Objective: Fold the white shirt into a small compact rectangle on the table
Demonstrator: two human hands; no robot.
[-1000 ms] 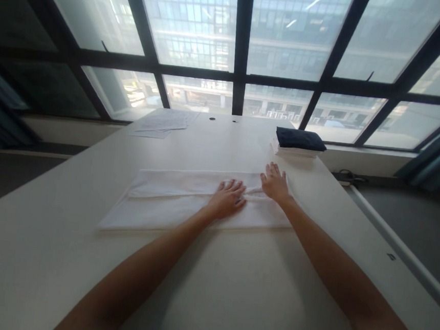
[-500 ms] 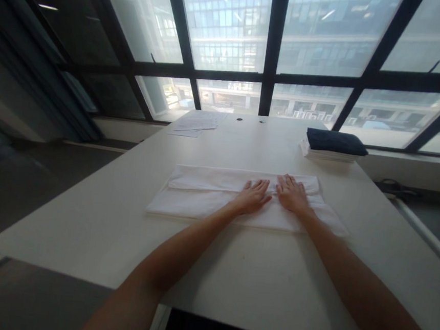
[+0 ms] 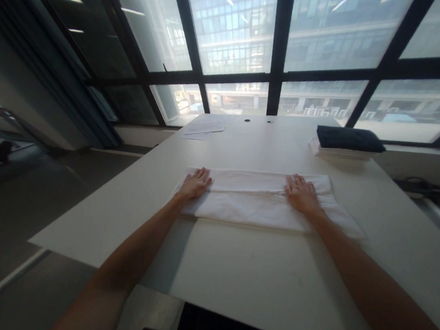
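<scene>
A white cloth (image 3: 255, 201), folded into a long strip, lies flat across the middle of the white table (image 3: 257, 271). My left hand (image 3: 196, 183) rests open and flat on the cloth's left end, fingers stretched forward. My right hand (image 3: 301, 193) lies open and flat on the cloth toward its right end, palm down over the fold line. Neither hand holds anything.
A stack of folded cloths with a dark navy one on top (image 3: 347, 140) sits at the table's far right. Sheets of paper (image 3: 207, 126) lie at the far left by the window. Two small dark spots (image 3: 247, 120) mark the far edge. The table's left edge drops to the floor.
My left hand has slid left along the cloth from the middle to its left end. My right hand stays on the right part. The view has turned to the left.
</scene>
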